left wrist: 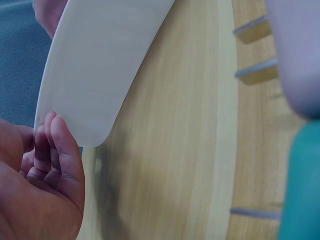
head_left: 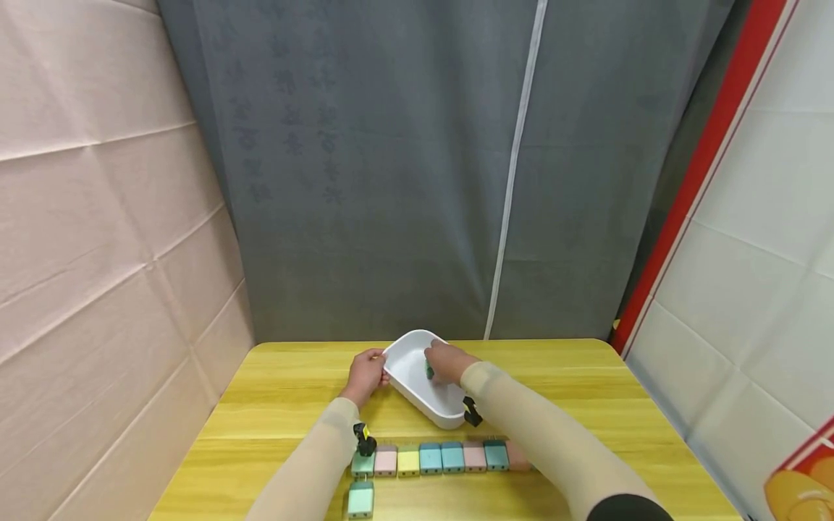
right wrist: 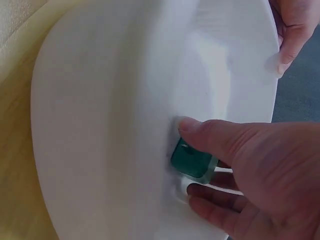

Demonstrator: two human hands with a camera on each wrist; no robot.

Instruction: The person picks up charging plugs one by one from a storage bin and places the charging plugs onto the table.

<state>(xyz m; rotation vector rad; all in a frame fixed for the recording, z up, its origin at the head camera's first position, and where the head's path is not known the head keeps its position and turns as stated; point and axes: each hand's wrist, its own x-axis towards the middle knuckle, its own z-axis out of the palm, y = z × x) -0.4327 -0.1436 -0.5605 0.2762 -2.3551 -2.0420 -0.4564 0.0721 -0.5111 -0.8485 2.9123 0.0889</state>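
Observation:
A white rectangular tray (head_left: 415,402) sits tilted toward the table's far side in the head view. At its left end, my left hand (head_left: 365,375) grips the rim, with thumb on one side and fingers on the other. My right hand (head_left: 449,362) reaches inside the tray. In the right wrist view it pinches a small dark green block (right wrist: 192,162) between thumb and fingers, close over the tray floor. The block's far side is hidden behind the fingers.
Nearer than the tray, a row of small pastel blocks (head_left: 408,461) crosses the wooden table (head_left: 260,434). A mint block (head_left: 360,499) lies below the row's left end. Metal prongs (left wrist: 256,70) stick out from the blocks. A grey curtain (head_left: 378,181) hangs behind.

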